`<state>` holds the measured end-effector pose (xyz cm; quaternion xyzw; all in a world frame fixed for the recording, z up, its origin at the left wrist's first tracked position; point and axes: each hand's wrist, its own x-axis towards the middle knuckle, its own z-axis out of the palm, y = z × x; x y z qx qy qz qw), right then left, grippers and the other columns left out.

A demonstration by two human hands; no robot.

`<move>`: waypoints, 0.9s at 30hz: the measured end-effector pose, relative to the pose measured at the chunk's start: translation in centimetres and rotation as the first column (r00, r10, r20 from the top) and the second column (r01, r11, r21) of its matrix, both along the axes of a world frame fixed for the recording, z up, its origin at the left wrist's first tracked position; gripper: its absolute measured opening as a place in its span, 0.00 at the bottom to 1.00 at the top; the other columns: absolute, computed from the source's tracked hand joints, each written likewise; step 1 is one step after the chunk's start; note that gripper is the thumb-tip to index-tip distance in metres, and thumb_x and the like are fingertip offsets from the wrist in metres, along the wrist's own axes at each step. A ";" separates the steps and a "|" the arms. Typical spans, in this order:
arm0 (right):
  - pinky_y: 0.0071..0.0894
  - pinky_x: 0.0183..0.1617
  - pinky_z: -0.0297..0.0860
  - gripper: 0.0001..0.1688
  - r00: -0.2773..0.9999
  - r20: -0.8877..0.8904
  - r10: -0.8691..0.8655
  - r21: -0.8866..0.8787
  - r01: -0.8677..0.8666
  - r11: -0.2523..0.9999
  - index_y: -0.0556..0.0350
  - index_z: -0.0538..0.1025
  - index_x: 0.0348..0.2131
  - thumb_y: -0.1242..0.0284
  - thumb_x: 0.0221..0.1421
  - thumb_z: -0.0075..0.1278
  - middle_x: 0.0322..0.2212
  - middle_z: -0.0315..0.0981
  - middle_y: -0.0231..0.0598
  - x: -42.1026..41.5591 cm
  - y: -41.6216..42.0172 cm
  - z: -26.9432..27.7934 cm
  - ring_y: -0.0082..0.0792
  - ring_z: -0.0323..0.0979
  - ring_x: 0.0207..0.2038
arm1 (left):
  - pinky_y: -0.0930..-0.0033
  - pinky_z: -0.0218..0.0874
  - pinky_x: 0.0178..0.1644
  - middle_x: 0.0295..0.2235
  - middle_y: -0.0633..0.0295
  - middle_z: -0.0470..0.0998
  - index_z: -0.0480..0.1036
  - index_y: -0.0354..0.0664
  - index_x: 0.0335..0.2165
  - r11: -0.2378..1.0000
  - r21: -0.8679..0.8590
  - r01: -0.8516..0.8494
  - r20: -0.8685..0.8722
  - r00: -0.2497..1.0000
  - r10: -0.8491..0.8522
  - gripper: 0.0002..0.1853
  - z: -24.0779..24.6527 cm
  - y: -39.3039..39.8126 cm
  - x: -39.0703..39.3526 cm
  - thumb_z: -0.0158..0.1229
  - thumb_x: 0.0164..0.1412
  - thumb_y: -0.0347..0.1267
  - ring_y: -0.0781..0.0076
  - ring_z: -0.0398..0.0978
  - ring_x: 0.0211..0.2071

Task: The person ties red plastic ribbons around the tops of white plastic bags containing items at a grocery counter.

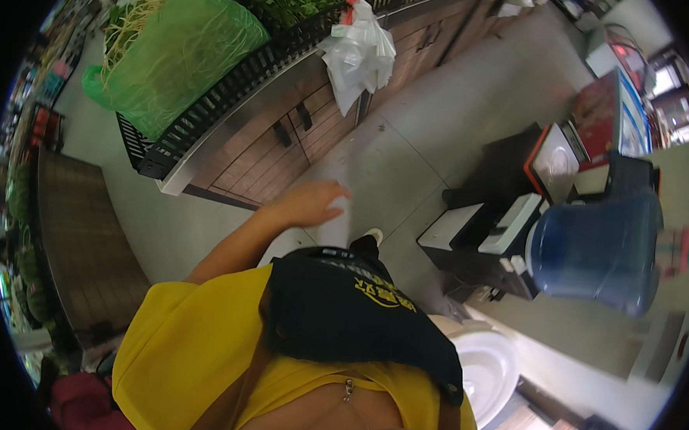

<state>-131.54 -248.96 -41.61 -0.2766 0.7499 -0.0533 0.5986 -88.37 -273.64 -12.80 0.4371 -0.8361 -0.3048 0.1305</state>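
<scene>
My left hand [313, 203] reaches forward over the floor, slightly blurred. Its thumb and fingers are apart, and I see nothing held between them. Closest to it is the wood-panelled front of a display stand [247, 172], with a gap visible between hand and panel. Black slatted plastic crates [210, 106] sit along the top of that stand. A full green plastic bag [183, 60] rests in the nearest crate, beside pale stringy stems or roots [133, 26]. Clear plastic bags [359, 55] hang from the crate's edge. My right hand is out of view.
Leafy greens [300, 2] fill the crate farther along. To the right, a large blue water bottle [594, 251] stands near dark and white equipment [510, 224]. A red chest freezer [604, 115] is beyond. A white basin [485, 374] is close at my right. Another wood-panelled stand [89, 242] stands left.
</scene>
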 end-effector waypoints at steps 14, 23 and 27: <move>0.32 0.44 0.64 0.28 0.856 0.273 0.440 -0.632 -0.185 0.752 0.53 0.66 0.48 0.64 0.48 0.52 0.44 0.67 0.35 20.1 -65.8 21.6 0.28 0.63 0.47 | 0.62 0.56 0.52 0.51 0.46 0.62 0.55 0.31 0.52 0.364 0.411 -0.836 -0.288 0.260 0.922 0.40 -15.1 -26.1 7.5 0.63 0.46 0.39 0.56 0.65 0.49; 0.36 0.47 0.63 0.46 0.634 -0.447 0.631 -0.801 -0.598 0.033 0.57 0.60 0.50 0.68 0.29 0.61 0.38 0.68 0.47 31.2 -78.6 21.0 0.47 0.67 0.42 | 0.68 0.61 0.44 0.39 0.52 0.73 0.64 0.30 0.43 0.189 0.710 -0.678 -0.267 -0.011 0.964 0.32 -13.9 -33.9 2.6 0.67 0.41 0.36 0.65 0.71 0.40; 0.36 0.40 0.65 0.39 0.429 -0.345 0.835 -0.663 -0.741 0.106 0.59 0.62 0.45 0.67 0.31 0.59 0.33 0.68 0.48 31.9 -79.8 22.6 0.44 0.69 0.35 | 0.70 0.62 0.43 0.39 0.57 0.74 0.69 0.32 0.42 0.182 0.891 -0.417 -0.234 -0.076 0.969 0.26 -13.3 -34.1 2.1 0.65 0.41 0.29 0.70 0.72 0.39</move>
